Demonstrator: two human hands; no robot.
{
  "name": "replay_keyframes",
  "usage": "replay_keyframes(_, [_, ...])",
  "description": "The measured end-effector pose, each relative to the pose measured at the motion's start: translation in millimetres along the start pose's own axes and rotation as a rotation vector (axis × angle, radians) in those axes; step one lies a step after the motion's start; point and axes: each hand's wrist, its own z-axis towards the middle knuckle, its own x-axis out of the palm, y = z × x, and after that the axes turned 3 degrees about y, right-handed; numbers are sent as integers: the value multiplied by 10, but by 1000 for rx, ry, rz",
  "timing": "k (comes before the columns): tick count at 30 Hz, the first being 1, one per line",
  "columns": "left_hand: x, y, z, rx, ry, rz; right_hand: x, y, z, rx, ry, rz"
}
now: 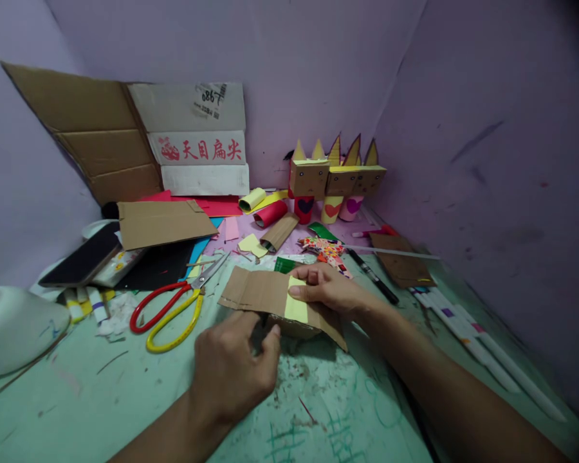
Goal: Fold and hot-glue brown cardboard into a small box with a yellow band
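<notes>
A folded piece of brown cardboard [265, 292] is held above the table in front of me. A pale yellow paper strip [296, 300] lies across it. My right hand [330, 290] pinches the cardboard and the strip, thumb on top of the yellow paper. Below the left part of the cardboard is my left hand [236, 363], its fingers bent and its thumb apart from them; the fingertips are partly hidden under the cardboard edge. Close by on the left lie scissors [176, 312] with one red and one yellow handle, blades spread.
Cardboard figures [338, 180] with pointed ears stand against the back wall. A large opened carton [197, 138] leans at back left. White marker pens [468, 334] and a black pen [374, 276] lie right. A phone [82, 254] and a white bottle [19, 331] are left.
</notes>
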Motion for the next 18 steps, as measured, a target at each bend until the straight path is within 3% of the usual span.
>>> replay_keyframes(4, [-137, 40, 0, 290, -247, 106, 18, 13, -3, 5, -8, -8])
replay_keyframes(8, [-176, 111, 115, 491, -156, 57, 40, 28, -1, 9, 7, -11])
replay_keyframes(11, [-146, 147, 192, 534, -74, 25, 45, 19, 9, 15, 18, -13])
replay_keyframes(18, [-107, 155, 235, 465, -49, -114, 41, -29, 33, 13, 8, -25])
